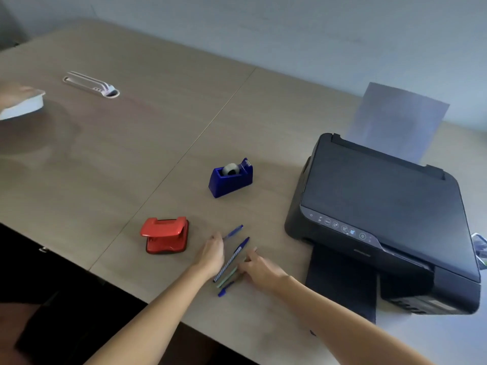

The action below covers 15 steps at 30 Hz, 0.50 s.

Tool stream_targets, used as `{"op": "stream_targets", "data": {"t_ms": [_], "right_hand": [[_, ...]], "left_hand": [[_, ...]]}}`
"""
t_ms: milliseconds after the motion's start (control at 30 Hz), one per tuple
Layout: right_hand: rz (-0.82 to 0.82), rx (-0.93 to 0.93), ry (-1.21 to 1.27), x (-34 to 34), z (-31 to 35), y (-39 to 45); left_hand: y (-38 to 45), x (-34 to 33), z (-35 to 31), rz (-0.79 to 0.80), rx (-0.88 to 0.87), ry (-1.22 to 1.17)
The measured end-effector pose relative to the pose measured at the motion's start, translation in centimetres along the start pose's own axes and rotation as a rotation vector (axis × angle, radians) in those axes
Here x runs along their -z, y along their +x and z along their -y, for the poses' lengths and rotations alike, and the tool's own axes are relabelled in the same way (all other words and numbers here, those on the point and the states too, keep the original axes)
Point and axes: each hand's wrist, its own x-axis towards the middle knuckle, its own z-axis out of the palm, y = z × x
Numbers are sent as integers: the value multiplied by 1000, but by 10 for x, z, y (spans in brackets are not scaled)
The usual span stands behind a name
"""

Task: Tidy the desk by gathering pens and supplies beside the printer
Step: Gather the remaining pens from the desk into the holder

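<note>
Two open hands, left hand [212,255] and right hand [259,267], flank pens [232,259]; hole punch [164,235] left.

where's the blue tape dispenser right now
In the head view, the blue plastic tape dispenser stands on the wooden desk, left of the black printer and beyond the red hole punch.

An office workspace: a black inkjet printer [382,219] with a sheet of paper [398,119] upright in its rear feed sits near the right edge of a wide wood-grain desk [105,159]. A blue tape dispenser [231,178], a red hole punch [164,235] and ballpoint pens [232,258] lie beside it, with a cable grommet [91,84] toward the desk's far left corner.
</note>
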Motion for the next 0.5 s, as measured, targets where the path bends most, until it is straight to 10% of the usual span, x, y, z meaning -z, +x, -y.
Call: {"op": "stream_targets", "data": {"t_ms": [267,500], "right_hand": [[-19,54,-88,-14,-18,-22],[-235,102,-77,-1,-4,2]], "left_hand": [[-3,-11,-1,21,-83,206],[-14,24,21,-96,26,-107]]}}
